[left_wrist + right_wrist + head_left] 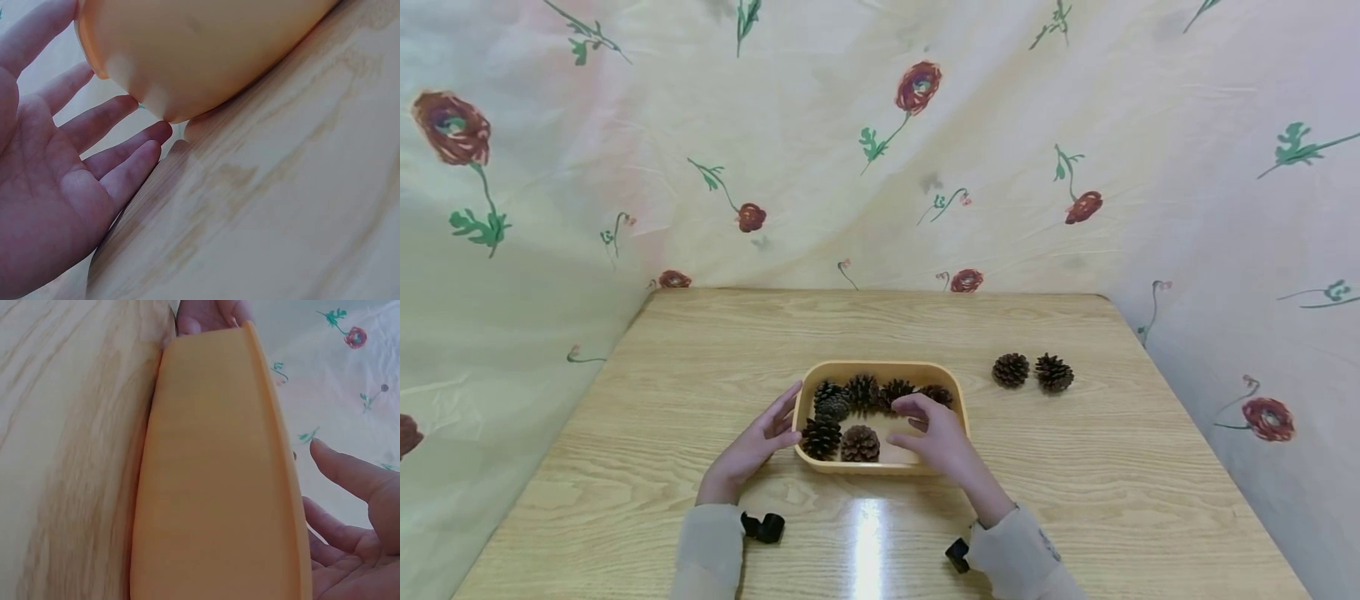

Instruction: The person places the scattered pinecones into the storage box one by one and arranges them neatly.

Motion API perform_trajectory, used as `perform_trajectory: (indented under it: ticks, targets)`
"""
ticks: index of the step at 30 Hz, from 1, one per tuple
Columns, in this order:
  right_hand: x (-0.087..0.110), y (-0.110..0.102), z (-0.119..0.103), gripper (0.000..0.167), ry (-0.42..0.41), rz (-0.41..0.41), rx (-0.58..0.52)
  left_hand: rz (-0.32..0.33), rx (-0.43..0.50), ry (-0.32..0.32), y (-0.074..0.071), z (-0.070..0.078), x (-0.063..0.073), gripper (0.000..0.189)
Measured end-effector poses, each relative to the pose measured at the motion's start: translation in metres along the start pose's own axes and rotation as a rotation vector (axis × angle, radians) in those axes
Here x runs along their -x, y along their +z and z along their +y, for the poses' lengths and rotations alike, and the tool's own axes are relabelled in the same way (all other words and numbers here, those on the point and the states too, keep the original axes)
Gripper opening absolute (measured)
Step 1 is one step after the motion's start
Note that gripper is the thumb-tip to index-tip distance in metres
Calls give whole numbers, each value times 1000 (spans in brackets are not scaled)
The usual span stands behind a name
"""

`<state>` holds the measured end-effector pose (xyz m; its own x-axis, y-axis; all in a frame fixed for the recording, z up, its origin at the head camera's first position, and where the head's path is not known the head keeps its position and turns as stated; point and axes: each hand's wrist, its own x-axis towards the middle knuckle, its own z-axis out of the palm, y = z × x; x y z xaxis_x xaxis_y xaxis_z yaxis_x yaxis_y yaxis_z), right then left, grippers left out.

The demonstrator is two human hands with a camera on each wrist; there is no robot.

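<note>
A yellow-orange plastic bin (880, 468) stands on the table with several brown pine cones inside. One pine cone (860, 444) sits near its front wall, and another (822, 437) lies in the left part; the rest line the back. My left hand (752, 450) has its fingers spread along the bin's left end, thumb at the rim. In the left wrist view, its fingertips reach the bin wall (200, 50). Over the right part of the bin is my right hand (942, 435), thumb and fingers apart, nothing between them. The right wrist view shows this hand (356, 540) above the bin's front wall (219, 475).
Two more pine cones, one round (1011, 370) and one beside it (1054, 373), lie on the wooden table (1120, 467) to the right of the bin. A flower-patterned cloth (820, 125) hangs behind the table and at both sides.
</note>
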<state>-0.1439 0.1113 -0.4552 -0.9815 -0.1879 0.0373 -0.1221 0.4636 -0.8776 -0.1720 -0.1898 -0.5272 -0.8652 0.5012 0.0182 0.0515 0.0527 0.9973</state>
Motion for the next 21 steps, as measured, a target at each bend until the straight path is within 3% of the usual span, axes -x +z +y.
perform_trajectory:
  ticks: [21]
  targets:
    - [14, -47, 19, 46, -23, 70, -90, 7, -5, 1, 1, 1, 1, 76]
